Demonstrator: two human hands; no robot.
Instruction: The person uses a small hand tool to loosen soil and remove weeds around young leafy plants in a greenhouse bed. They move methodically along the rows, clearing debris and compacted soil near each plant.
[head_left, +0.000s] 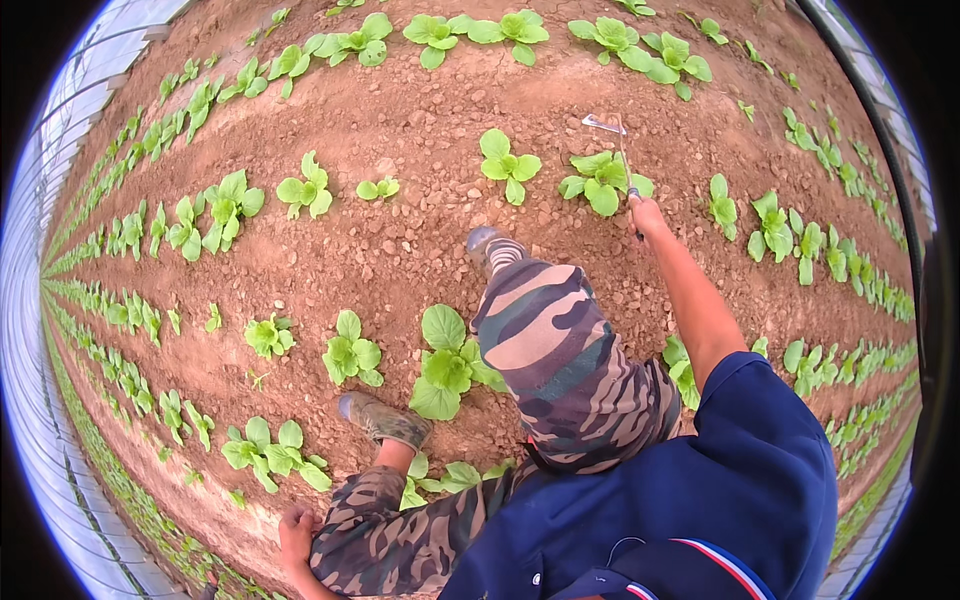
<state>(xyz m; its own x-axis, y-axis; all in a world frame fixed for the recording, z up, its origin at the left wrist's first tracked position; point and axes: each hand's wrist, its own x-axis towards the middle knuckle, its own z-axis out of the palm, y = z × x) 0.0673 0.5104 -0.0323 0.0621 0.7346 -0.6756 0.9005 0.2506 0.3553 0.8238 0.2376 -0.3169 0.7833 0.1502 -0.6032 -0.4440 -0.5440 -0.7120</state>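
Note:
My right hand (646, 217) grips the dark handle of a small hand hoe (624, 154), arm stretched forward. Its thin metal neck passes over a leafy green seedling (600, 180), and the angled blade is at the bare soil just beyond; whether it touches is unclear. Left of that plant grows another seedling (511, 165). Down by my bent left knee is my left hand (298, 529), its fingers curled in and nothing visible in them. Between my feet stands a larger leafy plant (446, 371), partly hidden by my right leg.
Rows of leafy seedlings (229, 206) run left and right across cloddy brown soil (360, 262). My left shoe (386, 418) and right shoe (484, 241) rest between rows. Ribbed plastic sheeting (45, 225) curves along the left side. A dark tube or cable (885, 127) crosses the right side.

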